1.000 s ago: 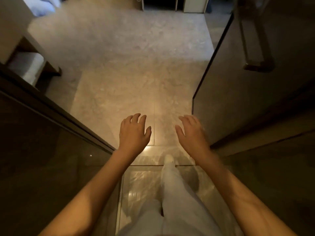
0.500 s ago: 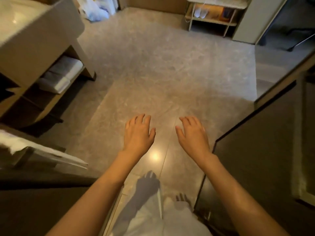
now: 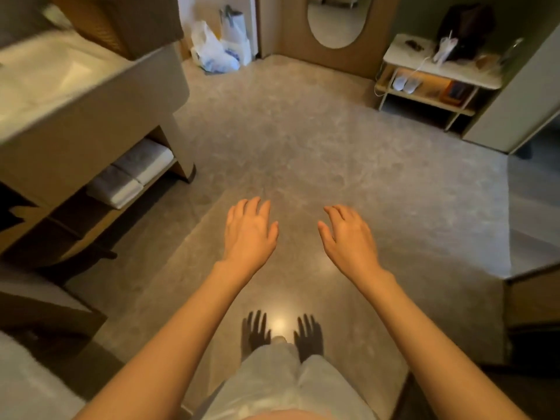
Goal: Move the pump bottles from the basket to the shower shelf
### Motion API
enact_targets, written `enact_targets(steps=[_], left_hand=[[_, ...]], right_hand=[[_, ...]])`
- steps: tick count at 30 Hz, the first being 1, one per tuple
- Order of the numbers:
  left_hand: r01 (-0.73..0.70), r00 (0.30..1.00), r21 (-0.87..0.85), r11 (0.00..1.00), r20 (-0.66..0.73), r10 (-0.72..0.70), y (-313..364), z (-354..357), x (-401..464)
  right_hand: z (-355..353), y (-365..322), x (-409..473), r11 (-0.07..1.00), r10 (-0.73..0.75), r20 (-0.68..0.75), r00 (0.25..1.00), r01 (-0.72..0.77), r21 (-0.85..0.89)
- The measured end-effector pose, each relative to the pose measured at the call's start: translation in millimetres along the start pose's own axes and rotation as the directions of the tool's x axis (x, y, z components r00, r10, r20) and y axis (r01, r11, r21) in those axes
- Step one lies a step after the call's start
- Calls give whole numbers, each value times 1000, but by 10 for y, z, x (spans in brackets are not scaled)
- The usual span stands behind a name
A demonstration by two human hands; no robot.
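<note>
My left hand (image 3: 250,233) and my right hand (image 3: 348,237) are both held out in front of me, palms down, fingers spread, holding nothing. They hover over a beige stone floor (image 3: 318,153). No pump bottle, basket or shower shelf is visible in this view. My light trousers (image 3: 288,386) show at the bottom.
A vanity with a sink (image 3: 75,95) stands at the left, with folded white towels (image 3: 130,174) on its lower shelf. White plastic bags (image 3: 218,50) sit at the far wall beside an oval mirror (image 3: 339,19). A low shelf with slippers (image 3: 430,80) is at the far right.
The view has swung up and forward, out from between the dark glass panels into the room. The vanity, bags and mirror came into view. Both hands stay open in front.
</note>
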State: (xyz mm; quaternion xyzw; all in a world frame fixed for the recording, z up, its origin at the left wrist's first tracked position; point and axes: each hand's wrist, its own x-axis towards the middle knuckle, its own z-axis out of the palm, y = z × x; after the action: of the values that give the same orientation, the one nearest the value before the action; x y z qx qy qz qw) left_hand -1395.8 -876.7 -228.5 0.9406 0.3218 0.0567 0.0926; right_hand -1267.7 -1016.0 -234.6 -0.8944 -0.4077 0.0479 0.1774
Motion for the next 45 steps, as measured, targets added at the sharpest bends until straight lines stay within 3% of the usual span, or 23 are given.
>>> enact_targets(steps=[7,20,28,36,45], left_hand=[[40,999,13,999,19,-41,-331,-62,1397],[301,953,47,953,-57,-298,-860,-409,4457],[484,865,-92,870,-103,-492,-1778,-736,5665],[525,779,-20,851,-390,-490,-3045,-1501,6821],[640,677,1,768,-472,-564,-4155,-2038,7770]], right_hand=[[122,40,1525,999,-30,74,997,29,17],[-112,-62,5278,953,-298,68,952,301,-35],[194,-930,7107,855,-511,141,848,518,-22],[276,-2277,8687,767,-641,38,766,641,9],[273,-3392,10133,615,-777,-69,626,778,125]])
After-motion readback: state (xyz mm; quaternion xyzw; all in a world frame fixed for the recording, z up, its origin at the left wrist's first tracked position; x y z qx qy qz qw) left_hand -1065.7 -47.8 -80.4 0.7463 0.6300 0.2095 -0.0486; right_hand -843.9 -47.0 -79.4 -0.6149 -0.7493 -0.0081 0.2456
